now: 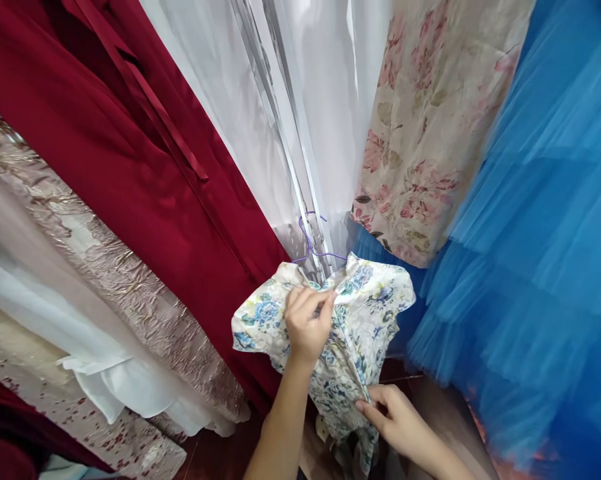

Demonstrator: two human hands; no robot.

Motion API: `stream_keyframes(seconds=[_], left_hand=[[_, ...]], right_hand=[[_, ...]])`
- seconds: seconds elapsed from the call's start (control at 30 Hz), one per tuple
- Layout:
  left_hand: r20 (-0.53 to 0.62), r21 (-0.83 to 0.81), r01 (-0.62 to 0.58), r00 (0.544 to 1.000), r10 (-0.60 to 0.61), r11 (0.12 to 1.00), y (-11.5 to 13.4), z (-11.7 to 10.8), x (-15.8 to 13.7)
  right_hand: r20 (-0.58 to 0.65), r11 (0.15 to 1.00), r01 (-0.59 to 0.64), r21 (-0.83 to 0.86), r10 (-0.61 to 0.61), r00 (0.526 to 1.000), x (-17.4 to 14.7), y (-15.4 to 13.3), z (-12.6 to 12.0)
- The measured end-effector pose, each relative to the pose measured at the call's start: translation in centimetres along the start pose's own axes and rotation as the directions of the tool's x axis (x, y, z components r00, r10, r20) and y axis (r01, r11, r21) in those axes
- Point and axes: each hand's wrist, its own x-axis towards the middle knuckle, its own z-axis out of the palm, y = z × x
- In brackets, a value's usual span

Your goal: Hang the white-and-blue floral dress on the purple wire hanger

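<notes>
A small white garment with blue and yellow flower print (375,313) hangs on a thin purple hanger (309,248), whose hook shows above the neckline. My left hand (308,323) is closed at the neckline, thumb and fingers pinching the cloth at the top of the front edge. Lower down, my right hand (393,413) pinches the same front edge between thumb and fingers. The front edge runs as a slanting line between the two hands. Below my hands the garment's lower part narrows and is partly hidden by my left forearm.
Long garments hang all around: a dark red dress (180,220), a white one with shiny ribbons (330,100), a beige floral one (420,133) and a blue tulle one (525,267). Pinkish textured fabric (145,287) and white sheer cloth (125,380) hang at the left.
</notes>
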Motion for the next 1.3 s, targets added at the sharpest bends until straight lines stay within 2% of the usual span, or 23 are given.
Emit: stream_keyframes(seconds=[0.17, 0.3, 0.43, 0.53, 0.63, 0.7, 0.8, 0.87, 1.0, 1.07, 1.17, 1.3], left_hand=[[-0.089, 0.053, -0.053, 0.994, 0.057, 0.997, -0.7, 0.3, 5.8], [-0.139, 0.014, -0.006, 0.99, 0.008, 1.0, -1.5, 0.3, 7.3], [-0.017, -0.131, 0.047, 0.999, -0.049, 0.99, -2.0, 0.2, 6.5], [-0.022, -0.118, -0.013, 1.0, 0.011, 0.993, -2.2, -0.1, 5.5], [-0.07, -0.088, -0.127, 0.99, 0.121, 0.988, -2.5, -0.4, 4.6], [-0.1, -0.075, -0.169, 0.982, 0.161, 0.983, -2.7, -0.5, 4.1], [-0.131, -0.059, -0.187, 0.975, 0.178, 0.981, -2.7, -0.4, 3.6], [-0.136, -0.049, -0.191, 0.974, 0.183, 0.98, -2.7, -0.3, 3.4], [-0.196, 0.003, -0.145, 0.97, 0.143, 0.989, -2.8, 0.1, 2.5], [-0.239, 0.047, -0.127, 0.962, 0.134, 0.991, -3.3, 0.5, 1.7], [-0.233, 0.065, -0.148, 0.959, 0.159, 0.987, -4.2, 1.3, 0.3], [-0.219, 0.025, -0.167, 0.961, 0.169, 0.986, -5.0, 2.2, -0.9]], right_hand=[[-0.019, 0.999, -0.029, 0.017, 0.029, 0.999, -0.3, 1.1, -0.9], [0.015, 0.998, -0.011, -0.059, 0.012, 1.0, -0.6, 2.0, -1.3], [0.092, 0.995, 0.017, -0.098, -0.008, 0.996, -0.3, 1.6, -2.4], [0.121, 0.998, 0.063, -0.006, -0.062, 0.991, 1.0, -0.4, -4.0], [0.007, 0.981, 0.151, 0.119, -0.153, 0.988, 3.3, -3.9, -6.2], [-0.102, 0.958, 0.236, 0.161, -0.222, 0.97, 5.4, -6.6, -7.7], [-0.184, 0.893, 0.41, 0.188, -0.378, 0.907, 9.0, -10.4, -9.5], [-0.185, 0.865, 0.483, 0.138, -0.456, 0.87, 11.3, -12.1, -10.2], [-0.171, 0.864, 0.494, -0.095, -0.503, 0.847, 14.5, -13.5, -10.1], [-0.199, 0.869, 0.475, -0.139, -0.494, 0.846, 15.0, -13.5, -9.6], [-0.244, 0.882, 0.467, -0.059, -0.466, 0.85, 15.1, -13.2, -8.5], [-0.278, 0.885, 0.446, 0.131, -0.399, 0.874, 15.2, -13.0, -7.3]])
